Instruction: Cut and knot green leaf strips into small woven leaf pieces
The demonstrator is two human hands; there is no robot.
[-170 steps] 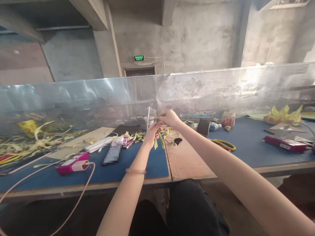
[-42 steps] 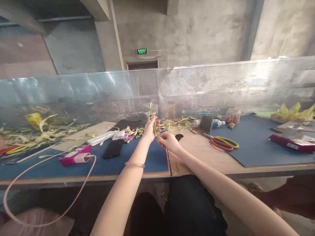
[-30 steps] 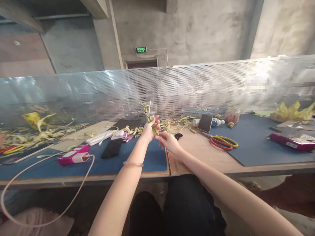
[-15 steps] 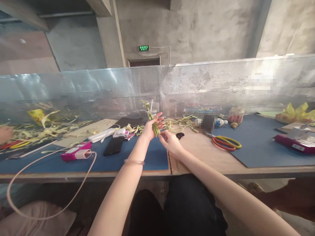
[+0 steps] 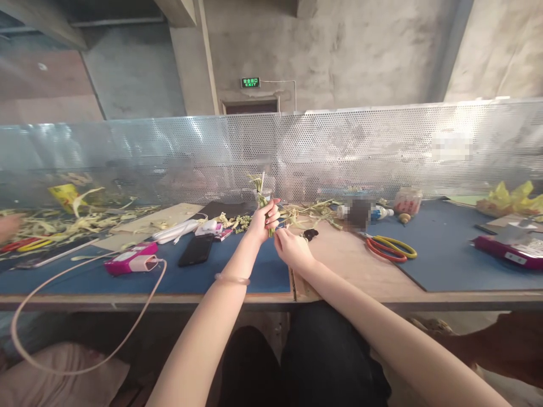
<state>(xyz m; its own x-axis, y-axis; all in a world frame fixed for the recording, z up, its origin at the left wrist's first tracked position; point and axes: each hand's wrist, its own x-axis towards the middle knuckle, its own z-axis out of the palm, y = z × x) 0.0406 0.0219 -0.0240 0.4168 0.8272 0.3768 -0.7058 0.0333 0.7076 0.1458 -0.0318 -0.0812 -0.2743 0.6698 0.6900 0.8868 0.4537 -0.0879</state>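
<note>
Upright in my left hand is a bundle of green plant stalks, the fingers wrapped round it. Its frayed tops stick out above my fist, and a short end shows below. My right hand is closed just right of that lower end, fingertips pressed together. Whatever they pinch is too small or hidden to make out. More pale green stalks lie on the table behind my hands. A small black item sits beyond my right hand.
Scissors with red and yellow handles, a bottle and a jar stand to the right. On the left are a black phone, a pink box and a looped cable. A perforated metal screen runs behind.
My left fingers, spread before, have curled round the bundle. My right hand has turned slightly and closed more tightly near the bundle's lower end.
</note>
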